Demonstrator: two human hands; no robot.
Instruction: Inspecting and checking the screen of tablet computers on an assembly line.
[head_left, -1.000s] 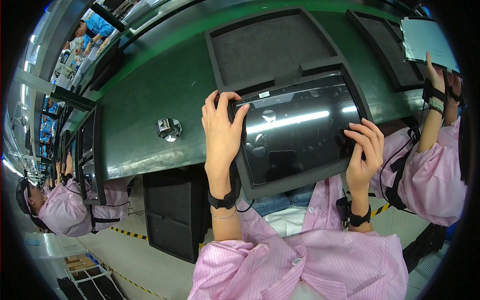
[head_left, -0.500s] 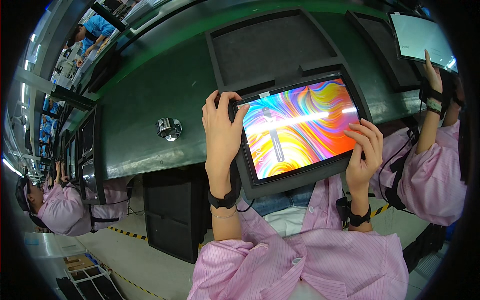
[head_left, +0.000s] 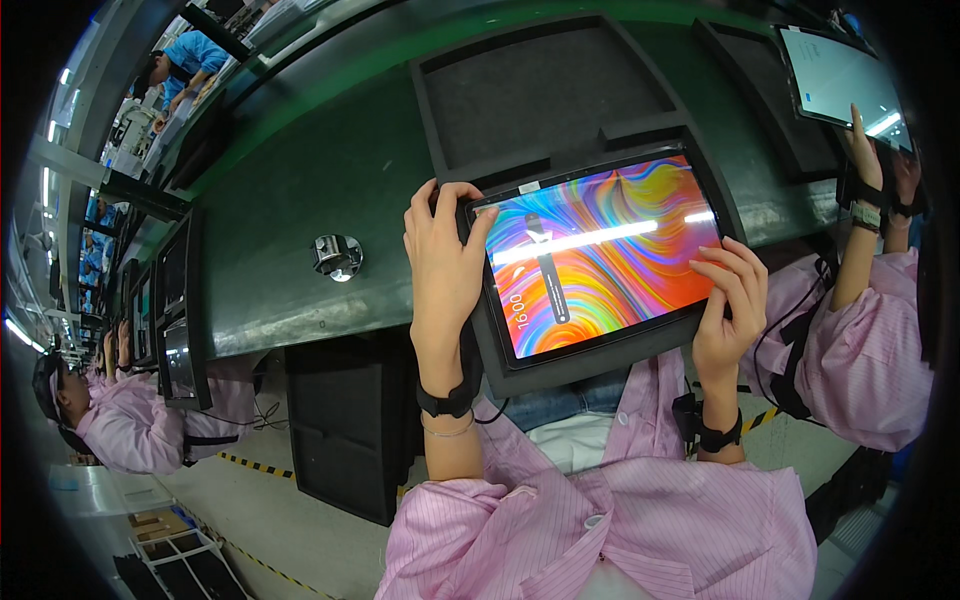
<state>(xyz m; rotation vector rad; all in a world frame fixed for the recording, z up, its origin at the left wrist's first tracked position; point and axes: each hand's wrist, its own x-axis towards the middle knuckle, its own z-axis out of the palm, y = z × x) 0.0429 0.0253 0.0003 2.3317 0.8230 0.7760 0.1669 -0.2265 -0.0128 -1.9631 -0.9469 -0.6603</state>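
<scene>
A tablet (head_left: 620,215) with a lit, swirling multicoloured screen lies tilted in the lower section of a black foam tray (head_left: 592,352). A dark slider-shaped panel shows near the screen's left side, and a small white label sits on its upper edge. My left hand (head_left: 445,245) is closed round the tablet's upper left corner, thumb at the screen's edge and fingers bent over the far side. At the lower right edge, my right hand (head_left: 732,300) has its curved fingertips on the screen's border; its thumb is mostly hidden. Both wrists wear black bands.
The tray's upper section (head_left: 545,95) reaches back over the green bench (head_left: 300,170). A small shiny metal fixture (head_left: 338,258) stands left of my hand. Below the bench edge are stacked black trays (head_left: 345,430). At right, a co-worker's hand (head_left: 865,160) touches another tablet (head_left: 845,85).
My hands and the tablet stay almost in place. The clock digits on its screen now show more clearly. At right, the co-worker's tablet and hand have shifted slightly.
</scene>
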